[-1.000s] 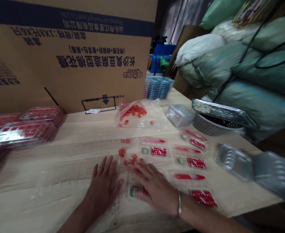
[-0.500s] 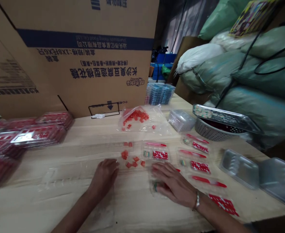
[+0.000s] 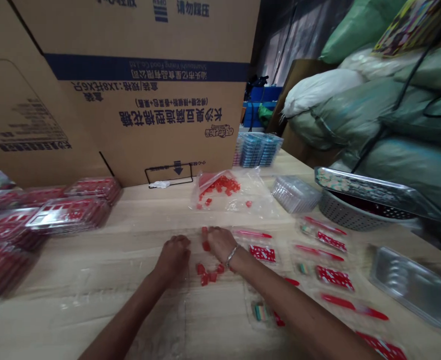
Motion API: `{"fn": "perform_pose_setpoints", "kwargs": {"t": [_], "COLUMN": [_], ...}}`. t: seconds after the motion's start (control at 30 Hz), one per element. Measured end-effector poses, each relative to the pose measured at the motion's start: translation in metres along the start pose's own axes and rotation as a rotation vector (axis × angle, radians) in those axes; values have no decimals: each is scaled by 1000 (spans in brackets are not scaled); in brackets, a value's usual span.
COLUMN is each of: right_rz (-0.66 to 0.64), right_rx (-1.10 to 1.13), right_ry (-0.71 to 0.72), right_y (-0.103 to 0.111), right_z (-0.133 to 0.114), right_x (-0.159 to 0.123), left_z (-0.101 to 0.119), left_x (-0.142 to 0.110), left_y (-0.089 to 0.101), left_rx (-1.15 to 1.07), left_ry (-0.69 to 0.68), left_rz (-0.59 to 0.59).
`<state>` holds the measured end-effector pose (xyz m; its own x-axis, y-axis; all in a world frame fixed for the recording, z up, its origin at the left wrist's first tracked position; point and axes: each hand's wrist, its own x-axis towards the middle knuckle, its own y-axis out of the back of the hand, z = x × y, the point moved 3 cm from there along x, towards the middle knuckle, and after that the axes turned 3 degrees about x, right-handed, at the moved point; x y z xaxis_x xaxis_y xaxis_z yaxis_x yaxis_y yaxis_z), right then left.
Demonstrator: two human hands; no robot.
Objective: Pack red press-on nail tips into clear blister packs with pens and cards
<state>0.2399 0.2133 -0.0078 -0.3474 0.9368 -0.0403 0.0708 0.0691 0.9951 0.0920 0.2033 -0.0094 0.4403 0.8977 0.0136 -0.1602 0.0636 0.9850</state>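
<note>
Beside the right grip (image 3: 213,243), red pieces (image 3: 213,276) could scatter if brushed; whether it or the left grip (image 3: 173,254) pinches anything, I cannot tell.

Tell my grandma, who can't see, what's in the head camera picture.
A person's right-hand grip is beside red pieces on a wooden table, the left-hand grip nearby. Clear trays with spotted red packets lie to the right; a bag holding more and a cardboard box are behind.
</note>
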Motion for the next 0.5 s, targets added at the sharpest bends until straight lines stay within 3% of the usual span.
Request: {"fn": "perform_pose_setpoints", "kwargs": {"t": [0.13,0.27,0.4,0.5], "right_rz": [-32,-8,33,126], "right_rx": [-8,-16,-45,-115], "right_ry": [24,35,80,177], "right_y": [-7,2,17,20], "right_z": [5,7,-7,-33], "right_x": [6,-3,-42,-107], "left_z": [0,-3,-8,-12], "left_x": [-72,-137,-143,-136], "left_y": [-30,-56,-50,-44], "left_rx": [139,257,261,237], "left_ry": [-28,-39,-42,-49], "left_rz": [93,209,226,211]}}
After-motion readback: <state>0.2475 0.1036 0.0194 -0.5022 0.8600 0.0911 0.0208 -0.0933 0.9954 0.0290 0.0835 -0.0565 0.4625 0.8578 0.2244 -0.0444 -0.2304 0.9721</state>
